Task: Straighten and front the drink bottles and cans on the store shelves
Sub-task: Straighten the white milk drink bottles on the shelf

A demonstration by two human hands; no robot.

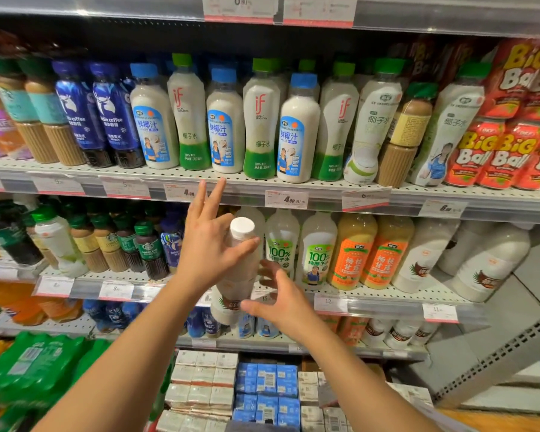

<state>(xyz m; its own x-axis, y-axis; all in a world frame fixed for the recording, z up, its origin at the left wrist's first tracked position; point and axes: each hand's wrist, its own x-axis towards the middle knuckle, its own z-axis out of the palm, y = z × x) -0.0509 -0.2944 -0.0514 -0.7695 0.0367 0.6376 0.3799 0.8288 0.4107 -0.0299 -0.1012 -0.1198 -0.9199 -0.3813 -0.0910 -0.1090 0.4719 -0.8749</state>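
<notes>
You gripped the white-capped bottle upright at its neck with your left hand, right hand open beside its base, off the shelf front edge.

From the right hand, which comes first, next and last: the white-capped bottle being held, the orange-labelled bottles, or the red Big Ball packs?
1. White-capped bottle: touching the right hand, just to its left.
2. Orange-labelled bottles: same shelf, further right.
3. Red Big Ball packs: upper shelf, far right.

L hand & R hand: fingers splayed.
</notes>
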